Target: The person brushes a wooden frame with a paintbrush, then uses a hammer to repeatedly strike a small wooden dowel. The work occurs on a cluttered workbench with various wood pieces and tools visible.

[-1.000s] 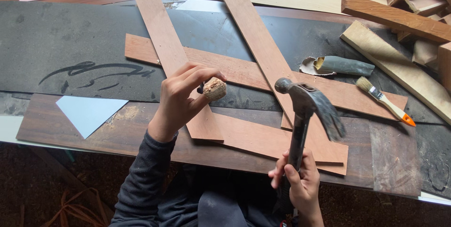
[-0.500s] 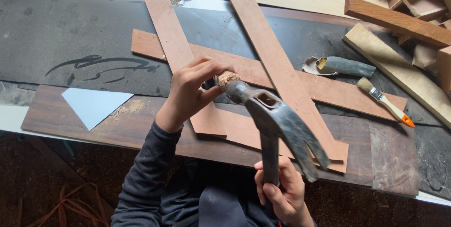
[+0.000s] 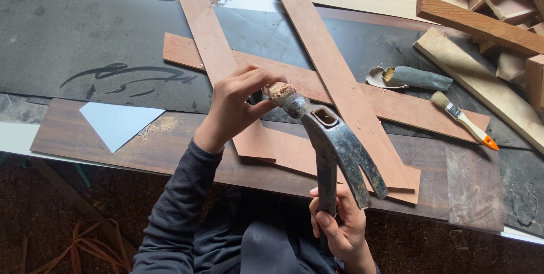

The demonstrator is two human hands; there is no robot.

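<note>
No box, tray or bin shows on the bench; the nearest to a container is a crumpled grey tube (image 3: 418,77) lying on its side on the dark mat (image 3: 85,41), its torn end open and something yellowish showing inside. The left hand (image 3: 235,107) pinches a small cork-like plug (image 3: 279,90) between fingertips and thumb — tan, rough and crumbly on its face, short and round — and holds it just above the point where the thin reddish wood strips (image 3: 340,75) cross. The right hand (image 3: 339,226) is wrapped tight round the handle of a claw hammer (image 3: 334,143), low at the near edge of the bench. The hammer is dark, worn steel, its split claw pointing back toward the person, and its striking face rests against the plug. Under the strips lies a dark brown board (image 3: 170,143), with a pale blue triangle of paper (image 3: 116,122) on its left part and a little sawdust beside that. A small paintbrush (image 3: 462,118) with an orange handle tip lies right of the strips, well apart from both hands — and beyond it, at the far right, offcuts of wood (image 3: 493,2) are piled.
</note>
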